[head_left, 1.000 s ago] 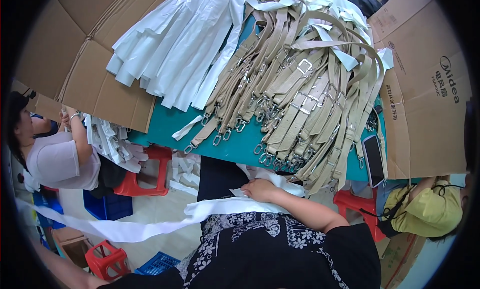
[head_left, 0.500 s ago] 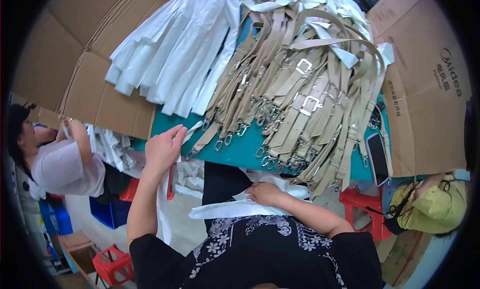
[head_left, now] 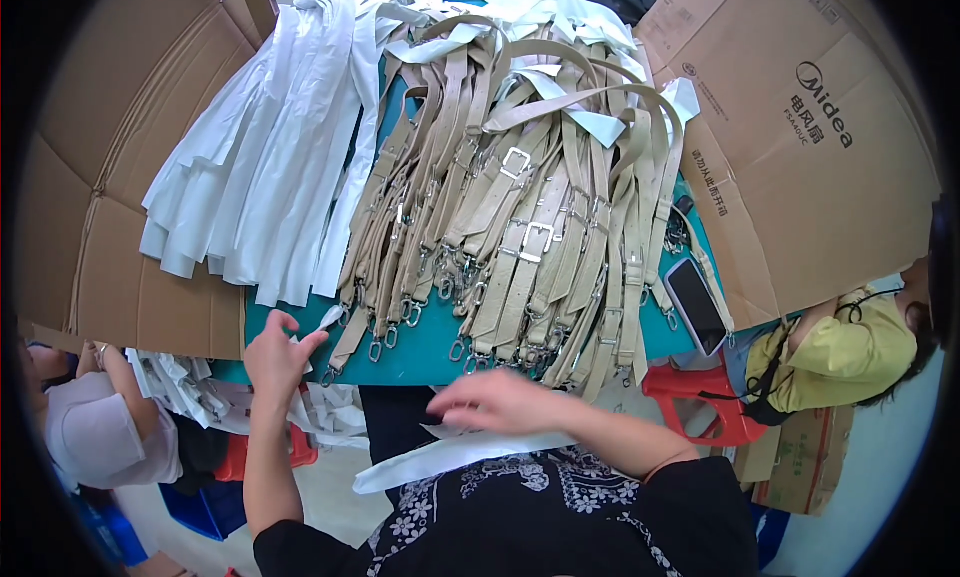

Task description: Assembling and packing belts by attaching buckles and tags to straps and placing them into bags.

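Note:
My left hand is at the table's front edge with thumb and forefinger apart, and nothing shows between them. Just beyond its thumb, a small white wrapping end lies by the clip of a beige strap. Over my lap is my right hand, slightly blurred, its fingers stretched out to the left. Below it a long white wrapping strip lies across my lap. A thick heap of beige bag straps with silver buckles and clips covers the middle of the table.
White wrapped strips hang together at the table's left. Cardboard walls stand on both sides. A phone lies at the right edge, near a red stool. One person sits at left, another in yellow at right.
The white strip hanging from my left hand is gone from it, and its fingers have spread. My right hand has lifted off the white strip on my lap. The view has shifted.

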The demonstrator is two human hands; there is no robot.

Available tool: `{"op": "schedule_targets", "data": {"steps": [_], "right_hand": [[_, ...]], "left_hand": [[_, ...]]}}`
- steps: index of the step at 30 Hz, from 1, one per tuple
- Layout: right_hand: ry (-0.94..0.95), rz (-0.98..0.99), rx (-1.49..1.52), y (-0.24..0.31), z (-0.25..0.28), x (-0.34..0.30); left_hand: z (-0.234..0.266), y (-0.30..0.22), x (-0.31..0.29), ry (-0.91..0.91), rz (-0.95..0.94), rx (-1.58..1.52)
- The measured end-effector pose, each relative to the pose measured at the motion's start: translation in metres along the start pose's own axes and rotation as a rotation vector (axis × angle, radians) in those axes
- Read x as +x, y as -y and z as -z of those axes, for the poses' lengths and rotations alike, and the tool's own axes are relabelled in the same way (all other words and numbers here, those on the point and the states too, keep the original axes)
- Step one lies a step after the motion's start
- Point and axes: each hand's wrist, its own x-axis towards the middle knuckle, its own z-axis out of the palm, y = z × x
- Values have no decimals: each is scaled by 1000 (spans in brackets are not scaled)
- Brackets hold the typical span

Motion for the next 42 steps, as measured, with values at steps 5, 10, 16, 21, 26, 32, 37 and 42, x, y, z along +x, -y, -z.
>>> {"op": "schedule_targets", "data": {"steps": [5, 10, 16, 21, 26, 32, 37, 42], "right_hand": [[-504, -150, -494, 12, 107, 43], [-623, -230, -748, -53, 198, 127], [-404, -754, -437, -58, 199, 173], [-536, -666, 252, -52, 187, 160], [-393, -177, 1369, -17, 145, 115], [-322, -332, 1423, -1, 83, 58], [-281, -368, 1008, 7, 81, 35], [-83, -350, 924, 20, 78, 23]], "left_hand": [[30, 11, -22, 129, 68, -540], [33, -17, -44, 475, 116, -1270], [8, -24, -79, 454, 27, -1364], [-2, -29, -83, 449, -145, -1304], [5, -44, -73, 331, -341, -1061], [-10, -60, -57, 506, -263, -1225], [-28, -65, -60, 572, -162, -1396], [-34, -74, -67, 319, -169, -1324]]}}
